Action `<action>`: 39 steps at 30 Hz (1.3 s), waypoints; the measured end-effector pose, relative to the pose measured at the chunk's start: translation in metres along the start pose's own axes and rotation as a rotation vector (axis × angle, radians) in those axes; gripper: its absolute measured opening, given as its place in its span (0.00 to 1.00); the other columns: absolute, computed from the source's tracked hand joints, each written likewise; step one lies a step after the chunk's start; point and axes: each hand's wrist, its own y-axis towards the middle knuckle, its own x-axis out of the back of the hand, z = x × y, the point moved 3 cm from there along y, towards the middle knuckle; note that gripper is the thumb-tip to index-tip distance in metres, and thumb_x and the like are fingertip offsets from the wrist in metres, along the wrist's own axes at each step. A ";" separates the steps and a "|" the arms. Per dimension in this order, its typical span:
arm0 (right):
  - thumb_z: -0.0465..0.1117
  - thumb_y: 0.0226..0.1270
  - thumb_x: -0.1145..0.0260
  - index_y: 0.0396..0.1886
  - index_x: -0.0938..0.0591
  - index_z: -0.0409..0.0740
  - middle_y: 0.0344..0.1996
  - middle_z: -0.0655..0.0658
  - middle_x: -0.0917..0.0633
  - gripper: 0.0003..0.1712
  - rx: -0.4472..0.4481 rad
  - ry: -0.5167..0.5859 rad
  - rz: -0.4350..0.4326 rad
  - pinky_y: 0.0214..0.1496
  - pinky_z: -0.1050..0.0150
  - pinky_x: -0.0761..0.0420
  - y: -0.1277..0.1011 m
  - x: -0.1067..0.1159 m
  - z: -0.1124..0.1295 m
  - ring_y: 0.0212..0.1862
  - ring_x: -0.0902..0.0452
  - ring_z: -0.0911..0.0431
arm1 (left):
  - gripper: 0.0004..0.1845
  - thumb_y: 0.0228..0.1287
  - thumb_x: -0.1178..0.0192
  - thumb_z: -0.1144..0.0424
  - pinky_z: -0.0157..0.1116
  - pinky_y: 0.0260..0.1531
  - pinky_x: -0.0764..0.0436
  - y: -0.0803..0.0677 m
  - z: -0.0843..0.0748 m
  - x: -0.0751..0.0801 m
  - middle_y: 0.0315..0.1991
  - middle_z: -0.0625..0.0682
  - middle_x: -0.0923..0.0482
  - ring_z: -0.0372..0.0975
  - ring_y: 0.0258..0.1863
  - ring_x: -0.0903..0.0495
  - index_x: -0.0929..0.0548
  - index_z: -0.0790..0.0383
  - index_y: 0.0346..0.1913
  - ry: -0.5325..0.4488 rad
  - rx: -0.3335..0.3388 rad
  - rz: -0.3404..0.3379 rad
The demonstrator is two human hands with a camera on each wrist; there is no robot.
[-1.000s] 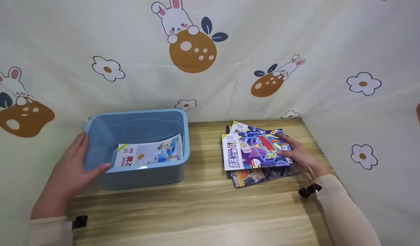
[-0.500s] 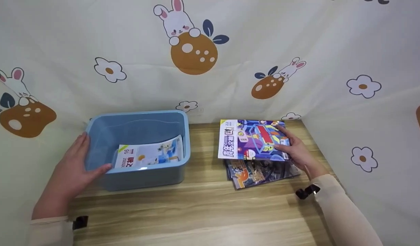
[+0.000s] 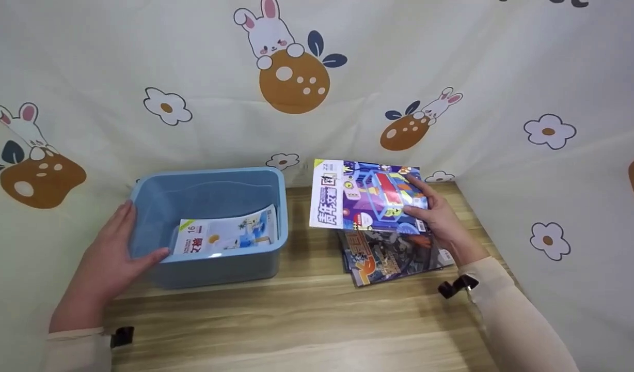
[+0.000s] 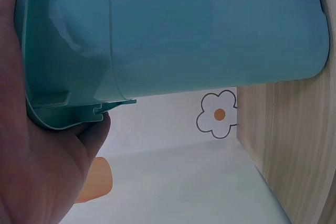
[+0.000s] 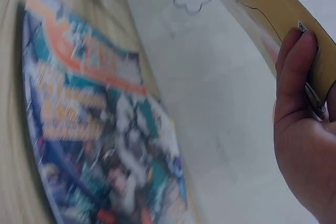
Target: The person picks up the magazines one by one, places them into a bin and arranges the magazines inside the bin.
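Note:
A blue plastic tub stands on the left, with a white magazine lying inside it. My left hand holds the tub's left front corner, thumb over the front rim; in the left wrist view, a finger shows beneath the rim. On the right, my right hand pinches a purple and white magazine by its right edge, thumb on the cover and fingers underneath. That magazine is raised and tilted above a dark-covered magazine, which tops a small stack. In the right wrist view, the dark-covered magazine is blurred.
The wood-grain table runs beneath everything. Behind it hangs a pale cloth printed with rabbits, oranges and flowers, and its side panels flank the table. A strip of tabletop separates the tub from the stack.
My right hand has lifted the purple and white magazine off the stack and moved it up and leftward, uncovering more of the dark-covered one. My left hand stays at the tub.

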 end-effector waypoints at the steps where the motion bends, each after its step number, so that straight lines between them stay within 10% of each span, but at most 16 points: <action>1: 0.37 0.75 0.22 0.90 0.35 0.67 0.80 0.33 0.36 0.51 0.007 0.001 0.005 0.55 0.61 0.09 0.000 -0.004 0.004 0.56 0.14 0.49 | 0.69 0.67 0.30 0.29 0.82 0.67 0.40 0.000 0.000 0.001 0.91 0.68 0.63 0.69 0.87 0.58 0.59 0.66 0.90 0.002 -0.002 -0.003; 39: 0.34 0.74 0.22 0.87 0.29 0.64 0.78 0.38 0.29 0.47 0.053 0.079 0.189 0.60 0.54 0.09 0.014 -0.120 0.063 0.65 0.16 0.40 | 0.68 0.69 0.30 0.31 0.80 0.72 0.42 0.001 -0.001 0.001 0.90 0.70 0.61 0.69 0.87 0.57 0.57 0.69 0.89 -0.009 -0.020 -0.018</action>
